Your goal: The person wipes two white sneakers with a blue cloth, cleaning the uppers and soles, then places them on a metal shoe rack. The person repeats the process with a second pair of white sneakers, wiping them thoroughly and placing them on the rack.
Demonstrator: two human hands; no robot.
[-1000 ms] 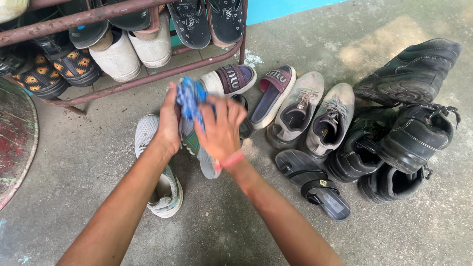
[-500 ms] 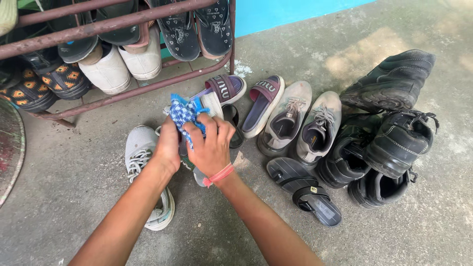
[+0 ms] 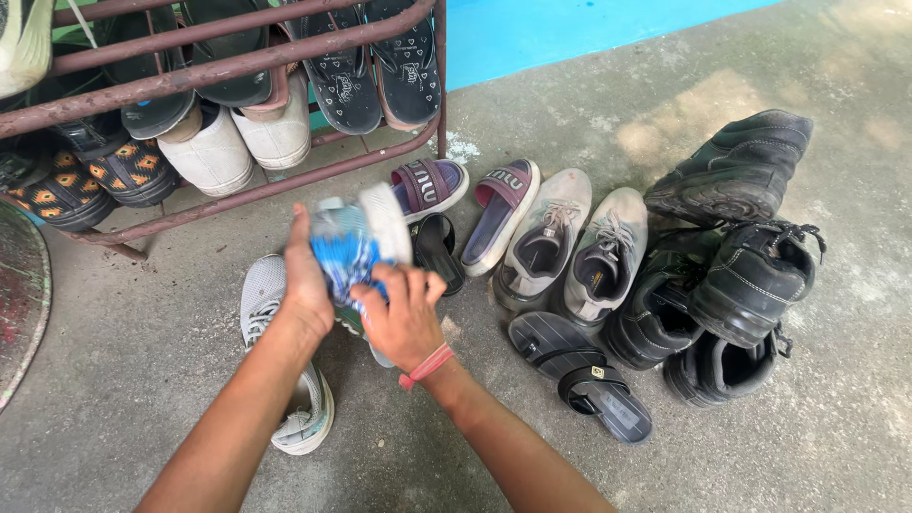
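While both hands are raised above the concrete floor [image 3: 807, 446], they clamp one blue-and-white patterned shoe [image 3: 350, 249] between them. Left hand [image 3: 306, 283]: grip closed on the shoe's left side, thumb edge upward. Right hand [image 3: 404, 318]: grip closed on the shoe's lower right side, fingers curled over the blue fabric; a red band [image 3: 426, 367] sits on this wrist. The shoe is blurred, its white sole edge facing up and right, just in front of the metal shoe rack [image 3: 237, 62].

Below the left forearm a grey lace-up sneaker [image 3: 285, 366] lies on the floor. Right of the held shoe: a black sandal [image 3: 439, 252], then two maroon slides [image 3: 465, 190], then a pair of pale grey sneakers [image 3: 575, 252] side by side. A dark strapped sandal [image 3: 581, 375] lies near the right forearm. Further right, black work shoes [image 3: 741, 275] are piled together, one tipped on its side. The rack holds white sneakers [image 3: 237, 142], orange-patterned shoes [image 3: 85, 180] and dark flip-flops [image 3: 375, 66]. A blue wall base [image 3: 570, 28] runs behind.
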